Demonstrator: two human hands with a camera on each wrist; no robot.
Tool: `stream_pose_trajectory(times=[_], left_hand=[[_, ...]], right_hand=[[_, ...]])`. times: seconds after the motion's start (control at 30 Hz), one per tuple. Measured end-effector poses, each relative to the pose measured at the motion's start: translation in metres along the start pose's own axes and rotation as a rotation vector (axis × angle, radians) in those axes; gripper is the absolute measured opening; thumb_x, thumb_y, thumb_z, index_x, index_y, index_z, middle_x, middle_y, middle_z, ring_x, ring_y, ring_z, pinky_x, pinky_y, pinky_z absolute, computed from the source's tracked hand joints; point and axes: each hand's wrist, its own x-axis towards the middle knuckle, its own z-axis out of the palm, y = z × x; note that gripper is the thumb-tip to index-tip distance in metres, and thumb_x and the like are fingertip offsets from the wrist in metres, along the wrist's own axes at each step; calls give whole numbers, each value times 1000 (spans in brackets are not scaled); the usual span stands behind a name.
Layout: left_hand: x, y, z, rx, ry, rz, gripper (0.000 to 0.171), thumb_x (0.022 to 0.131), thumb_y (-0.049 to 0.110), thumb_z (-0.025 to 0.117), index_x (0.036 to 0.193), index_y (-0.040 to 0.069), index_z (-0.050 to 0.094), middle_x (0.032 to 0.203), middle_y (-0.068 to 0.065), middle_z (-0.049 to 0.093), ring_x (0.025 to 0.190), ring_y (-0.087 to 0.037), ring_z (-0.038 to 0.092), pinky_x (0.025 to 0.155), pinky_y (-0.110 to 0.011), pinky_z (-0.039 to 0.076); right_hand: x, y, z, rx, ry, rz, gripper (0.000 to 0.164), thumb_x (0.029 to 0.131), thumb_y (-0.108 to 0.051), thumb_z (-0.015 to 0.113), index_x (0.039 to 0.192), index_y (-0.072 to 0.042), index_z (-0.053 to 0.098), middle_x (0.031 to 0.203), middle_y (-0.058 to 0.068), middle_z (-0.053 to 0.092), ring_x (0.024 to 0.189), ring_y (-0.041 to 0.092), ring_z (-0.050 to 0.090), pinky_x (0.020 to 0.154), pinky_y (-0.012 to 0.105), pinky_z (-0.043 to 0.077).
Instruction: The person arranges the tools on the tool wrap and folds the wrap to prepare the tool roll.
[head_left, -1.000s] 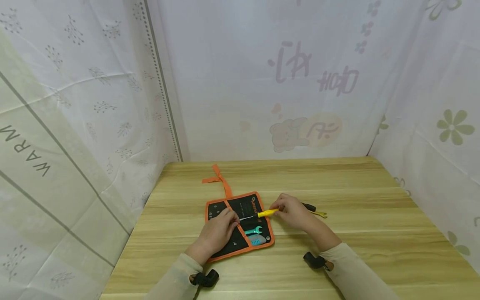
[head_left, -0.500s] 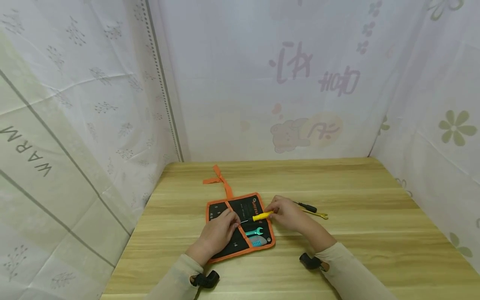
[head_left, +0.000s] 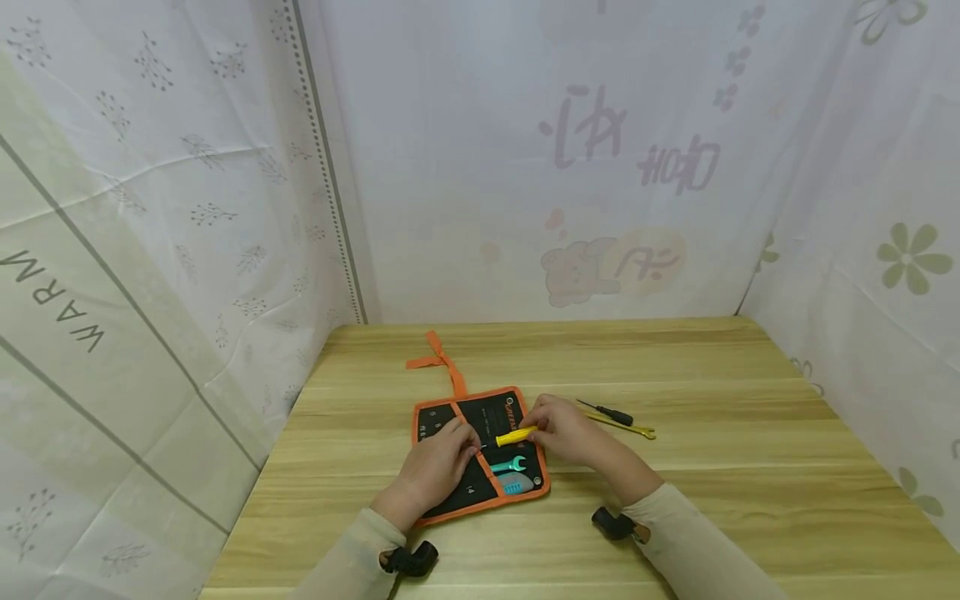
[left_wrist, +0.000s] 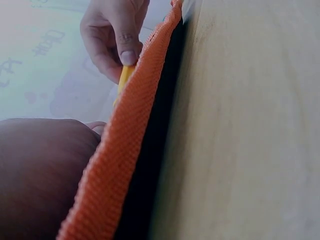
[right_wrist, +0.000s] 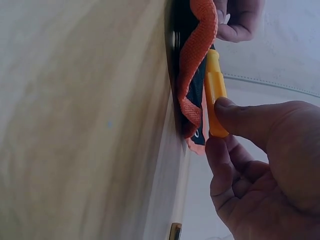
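The yellow-handled screwdriver is pinched at its handle's end, its shaft seemingly pocketed beyond the grip; the black, orange-edged pouch is spread open beneath.

The table bears a pouch, black screwdriver and yellow wrench.

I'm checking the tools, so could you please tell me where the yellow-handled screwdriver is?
In the head view, the yellow-handled screwdriver is just right of centre, over the black pouch, pinched by the right hand, beyond the turquoise wrench.
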Motion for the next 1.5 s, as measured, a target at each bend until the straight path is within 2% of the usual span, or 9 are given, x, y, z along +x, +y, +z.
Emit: stream_pose_trajectory(times=[0.17,0.37,0.63,1.0,1.3,1.5], left_hand=[[0,0,1,5,4,0,5,105,22,68,104,22,64,98,10,54,66,0,48,56,-21,43],[0,0,1,-6,9,-2,7,104,21,70,103,23,64,96,11,53,65,0,48,55,-22,43],[1,0,1,-12,1,10,5,104,21,69,104,22,64,97,12,52,66,0,48,56,-21,43],[1,3,-2,-14,-28,16,4,105,24,67,103,21,64,95,13,51,65,1,47,56,-20,43],[0,1,0,-1,-19,55,6,107,25,63,102,23,63,93,12,50,65,1,47,54,-20,41],[0,2,-1,17,-38,67,5,107,22,63,102,23,63,92,11,47,63,0,45,53,-20,39]], right_hand=[[2,-5,1,-28,-13,-9,13,96,-10,78,106,-18,82,91,-11,56,77,8,54,68,28,52],[3,-9,3,-6,-35,7,13,97,-10,77,108,-18,79,94,-10,58,80,8,57,70,27,53],[5,-12,5,-22,-46,-37,14,95,-9,79,107,-15,80,98,-9,62,84,7,59,72,27,54],[10,-18,9,-52,-90,-67,13,99,-12,75,110,-17,81,100,-10,62,81,7,57,70,27,53],[13,-20,10,-67,-125,-58,13,100,-13,74,111,-16,80,101,-10,63,83,5,57,72,26,52],[14,-22,12,-76,-158,-47,14,101,-13,72,113,-16,80,104,-9,65,87,5,59,75,26,53]])
